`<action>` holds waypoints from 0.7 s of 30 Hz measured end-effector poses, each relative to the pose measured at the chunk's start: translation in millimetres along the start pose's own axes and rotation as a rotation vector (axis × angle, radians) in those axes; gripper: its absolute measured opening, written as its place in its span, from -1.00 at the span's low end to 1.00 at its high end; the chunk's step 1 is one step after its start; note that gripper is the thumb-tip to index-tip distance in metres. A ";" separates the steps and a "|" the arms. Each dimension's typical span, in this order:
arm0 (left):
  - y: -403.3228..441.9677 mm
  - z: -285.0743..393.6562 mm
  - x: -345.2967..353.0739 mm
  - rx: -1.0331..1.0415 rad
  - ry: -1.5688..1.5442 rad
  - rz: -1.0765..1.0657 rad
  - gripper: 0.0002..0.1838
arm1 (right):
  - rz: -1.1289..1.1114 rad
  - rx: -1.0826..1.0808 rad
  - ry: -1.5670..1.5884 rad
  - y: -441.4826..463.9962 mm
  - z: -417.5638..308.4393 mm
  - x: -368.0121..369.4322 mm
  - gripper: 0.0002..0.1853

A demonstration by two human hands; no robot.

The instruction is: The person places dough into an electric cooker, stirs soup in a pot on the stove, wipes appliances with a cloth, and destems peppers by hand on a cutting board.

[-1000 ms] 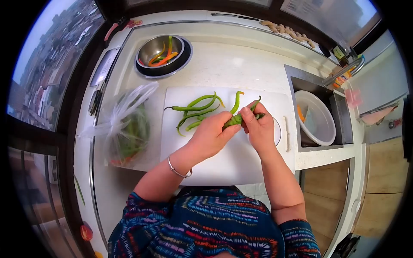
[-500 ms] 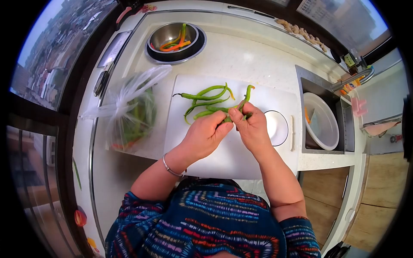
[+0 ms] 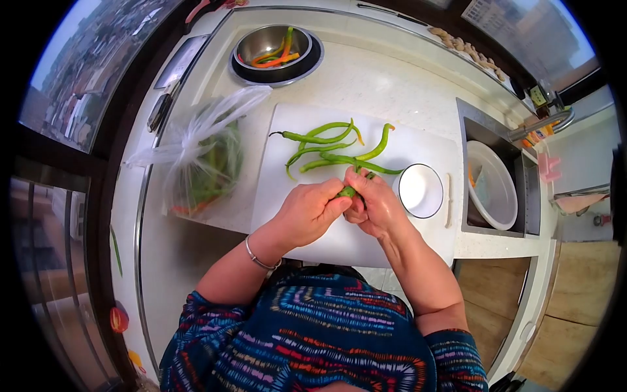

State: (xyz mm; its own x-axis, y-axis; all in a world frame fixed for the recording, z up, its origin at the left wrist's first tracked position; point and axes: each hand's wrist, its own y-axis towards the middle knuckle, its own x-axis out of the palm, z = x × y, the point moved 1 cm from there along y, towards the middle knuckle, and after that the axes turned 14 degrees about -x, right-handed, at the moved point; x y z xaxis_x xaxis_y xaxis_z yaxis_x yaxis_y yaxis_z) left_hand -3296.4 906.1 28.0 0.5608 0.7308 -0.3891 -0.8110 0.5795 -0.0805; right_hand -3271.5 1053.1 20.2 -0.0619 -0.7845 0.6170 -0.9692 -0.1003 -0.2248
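Note:
My left hand [image 3: 313, 208] and my right hand [image 3: 373, 201] meet above the white cutting board [image 3: 287, 225]. Both are closed around a green pepper [image 3: 347, 192], mostly hidden by my fingers. Just beyond them, several long green peppers [image 3: 320, 138] lie loosely across the board, one with an orange tip. A white cup with a dark rim [image 3: 420, 191] stands on the board to the right of my right hand.
A knotted clear bag of green peppers [image 3: 212, 160] sits left of the board. Behind it, a steel bowl [image 3: 273, 47] holds orange and green peppers. At the right, the sink [image 3: 465, 124] contains a white basin [image 3: 501, 196]; ginger [image 3: 467, 49] lies on the back ledge.
The view has shifted, so the counter appears lower left to upper right differently. My right hand has turned inward, fingers curled around the pepper, and the white cup is now uncovered.

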 end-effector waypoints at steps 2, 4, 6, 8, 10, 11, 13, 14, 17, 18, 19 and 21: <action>-2.7 -2.5 -0.7 0.009 0.020 0.003 -0.86 | -0.042 0.053 0.071 0.6 2.5 -3.9 -0.75; -6.9 -4.4 -0.6 0.014 0.062 -0.009 -0.85 | -0.117 0.150 0.029 0.6 2.5 -5.3 -0.75; -12.8 -3.5 -2.5 -0.021 0.182 0.033 -0.85 | -0.050 0.115 -0.278 3.0 0.6 2.2 -0.75; -16.7 -4.3 -2.6 -0.052 0.305 0.068 -0.85 | 0.020 0.074 -0.582 3.0 -0.1 7.2 -0.75; -19.4 -5.4 -2.1 -0.026 0.406 0.240 -0.85 | -0.044 0.061 -0.667 0.9 1.4 9.7 -0.74; -20.1 -6.5 -1.4 -0.030 0.404 0.240 -0.85 | -0.044 0.066 -0.667 0.0 1.9 12.0 -0.74; -21.2 -7.3 -0.7 0.042 0.424 0.281 -0.86 | -0.010 0.056 -0.608 -1.0 3.0 16.5 -0.71; -21.8 -7.8 -1.2 0.039 0.423 0.281 -0.86 | -0.011 0.059 -0.607 -1.3 5.1 16.8 -0.71; -21.6 -9.7 -2.0 0.089 0.314 0.259 -0.89 | 0.019 0.107 -0.389 -2.0 12.8 13.1 -0.70; -21.2 -13.0 -0.7 0.118 0.261 0.252 -0.88 | -0.008 0.135 -0.264 -2.2 16.2 11.4 -0.70; -21.0 -15.8 0.3 0.146 0.207 0.245 -0.87 | -0.036 0.161 -0.139 -2.5 19.1 10.3 -0.70; -21.6 -19.8 0.9 0.155 0.194 0.241 -0.88 | -0.024 0.200 -0.072 -3.1 23.2 9.1 -0.70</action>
State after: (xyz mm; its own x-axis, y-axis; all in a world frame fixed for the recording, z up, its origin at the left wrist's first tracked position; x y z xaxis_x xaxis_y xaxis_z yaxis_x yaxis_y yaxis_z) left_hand -3281.7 887.1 11.2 0.3023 0.7799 -0.5481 -0.8730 0.4574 0.1694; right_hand -3263.6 1032.1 9.0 -0.0148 -0.8216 0.5699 -0.9032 -0.2335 -0.3601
